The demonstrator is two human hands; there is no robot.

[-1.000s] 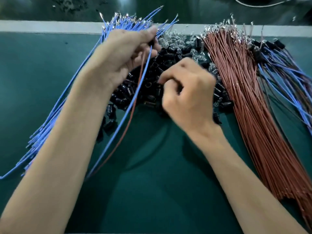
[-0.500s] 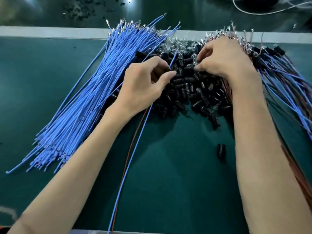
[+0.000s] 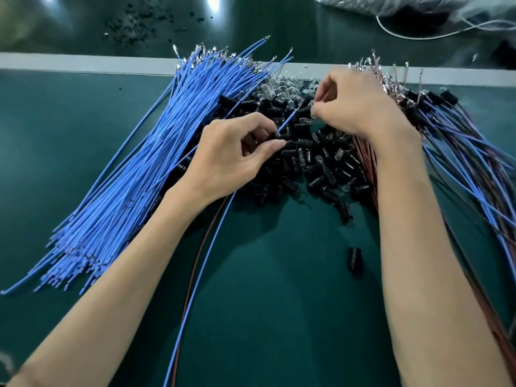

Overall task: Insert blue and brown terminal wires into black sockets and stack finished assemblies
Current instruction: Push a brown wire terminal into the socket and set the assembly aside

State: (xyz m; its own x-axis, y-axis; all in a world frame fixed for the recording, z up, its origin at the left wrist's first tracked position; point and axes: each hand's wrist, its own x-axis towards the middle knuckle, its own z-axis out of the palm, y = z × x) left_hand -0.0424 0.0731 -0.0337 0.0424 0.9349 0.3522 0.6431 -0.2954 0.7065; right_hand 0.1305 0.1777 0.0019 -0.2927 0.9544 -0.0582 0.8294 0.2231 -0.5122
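big picture first: the blue wire bundle (image 3: 134,174) fans out left of the socket pile (image 3: 315,163). the finished stack (image 3: 460,152) sprawls to the pile's right, and the brown wire bundle (image 3: 364,166) squeezes in between, mostly under the right forearm. at the pile's near-left edge the left hand (image 3: 231,155) pinches a held blue wire (image 3: 287,121) between thumb and forefinger, with a brown wire (image 3: 203,241) trailing out beneath the palm beside it. the right hand (image 3: 354,104) hovers over the pile's far side, fingertips pressed together at that wire's tip. whether they nip the terminal or some small part, i cannot tell. one loose socket (image 3: 355,259) lies apart, on the near side of the pile.

the risk from here, as i read it: the thin terminal meets a socket crooked and bends, or the long tails snag the bundle and drag neighbours along. a forearm could sweep that loose socket away.

underneath, a dark green counter (image 3: 265,317), with a pale strip (image 3: 83,62) beyond the pile. past it, a glossy dark surface, black specks (image 3: 134,20) and a crumpled plastic bag (image 3: 418,4).
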